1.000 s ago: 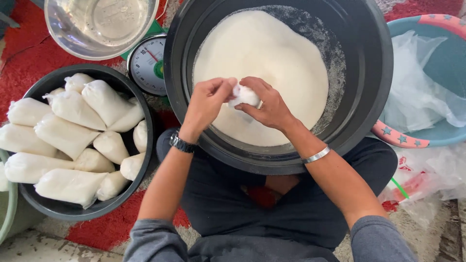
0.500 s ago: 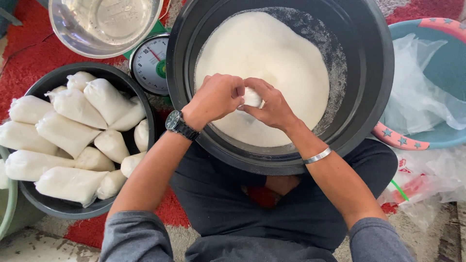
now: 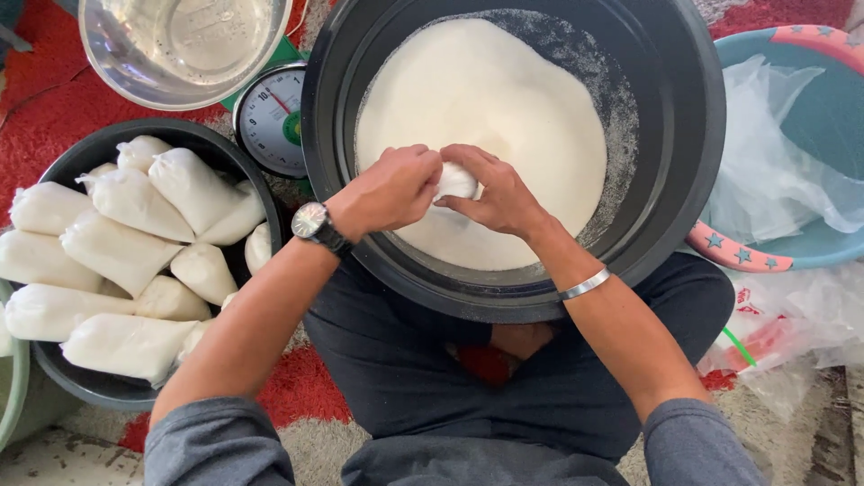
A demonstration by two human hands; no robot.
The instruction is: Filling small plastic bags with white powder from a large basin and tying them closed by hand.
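A large black basin [image 3: 693,135] sits in front of me, holding a mound of white powder [image 3: 486,99]. Over its near side both hands pinch a small filled plastic bag [image 3: 456,180]. My left hand [image 3: 389,189], with a wristwatch, grips the bag from the left with its fingers curled. From the right, my right hand [image 3: 499,198], with a metal bangle on its wrist, holds the same bag. Most of the bag is hidden between the fingers.
A smaller black tub [image 3: 67,378] at the left holds several filled white bags [image 3: 117,247]. A dial scale [image 3: 270,117] and a clear bowl [image 3: 184,45] lie behind it. At the right, a teal basin [image 3: 801,252] contains loose plastic bags. A red rug lies underneath.
My left hand has rolled over the top of the bag, wrist turning so the watch face shows. The bag is now more covered by the fingers. The right hand barely moved.
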